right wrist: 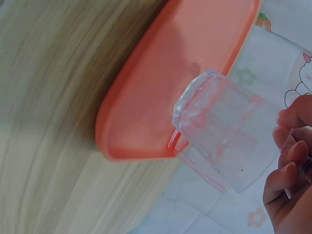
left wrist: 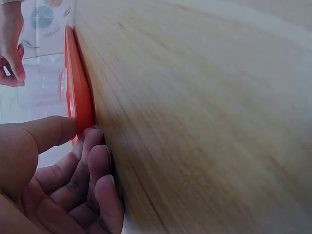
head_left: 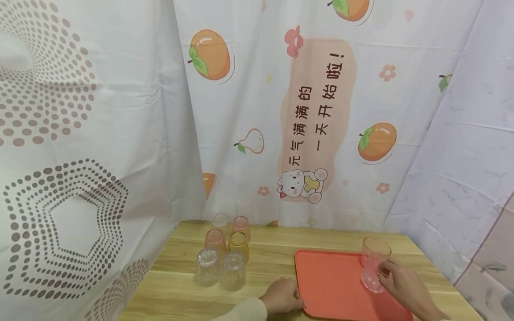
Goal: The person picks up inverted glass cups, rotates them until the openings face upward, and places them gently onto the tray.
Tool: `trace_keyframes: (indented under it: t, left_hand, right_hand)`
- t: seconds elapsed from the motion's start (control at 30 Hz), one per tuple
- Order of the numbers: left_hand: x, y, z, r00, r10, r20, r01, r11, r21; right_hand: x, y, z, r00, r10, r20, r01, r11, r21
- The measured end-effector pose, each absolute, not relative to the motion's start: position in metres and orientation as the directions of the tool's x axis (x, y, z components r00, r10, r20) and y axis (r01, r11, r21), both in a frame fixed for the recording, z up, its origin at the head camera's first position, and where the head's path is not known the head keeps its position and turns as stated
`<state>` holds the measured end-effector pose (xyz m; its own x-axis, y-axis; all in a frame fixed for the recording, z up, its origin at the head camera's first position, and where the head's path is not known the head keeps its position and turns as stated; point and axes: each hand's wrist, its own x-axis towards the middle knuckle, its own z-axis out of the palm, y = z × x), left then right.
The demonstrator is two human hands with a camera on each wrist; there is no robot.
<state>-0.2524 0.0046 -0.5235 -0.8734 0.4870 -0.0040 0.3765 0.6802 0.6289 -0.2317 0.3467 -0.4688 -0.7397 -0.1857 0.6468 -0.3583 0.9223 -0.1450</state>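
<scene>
My left hand (head_left: 283, 296) grips the front left corner of the orange-red tray (head_left: 329, 281). In the left wrist view the thumb lies on the tray's rim (left wrist: 80, 92), and the curled fingers (left wrist: 100, 158) sit against its side and the tabletop. Over the right part of the tray, my right hand (head_left: 405, 285) pinches a clear cup (right wrist: 229, 136) near its rim, with the faceted base downward. Whether that base touches the tray I cannot tell. Just behind it on the tray stands a pinkish cup (head_left: 376, 248), mouth up and partly hidden by the clear cup.
Left of the tray, several cups stand upside down in a cluster on the wooden table (head_left: 176, 285): clear cups (head_left: 234, 273) in front, an orange-pink cup (head_left: 215, 240) and a yellow cup (head_left: 238, 246) behind. Patterned curtains (head_left: 249, 111) border the table's back and sides.
</scene>
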Motion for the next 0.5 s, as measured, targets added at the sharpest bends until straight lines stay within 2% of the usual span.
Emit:
trace_keyframes:
  t: [0.5]
  left_hand:
    - [-0.2508,0.0030,-0.5199,-0.869,0.495,-0.016,0.373,0.675,0.637]
  right_hand:
    - [-0.2296,0.3564,-0.4727,-0.713,-0.232,0.661,-0.378,0.922,-0.085]
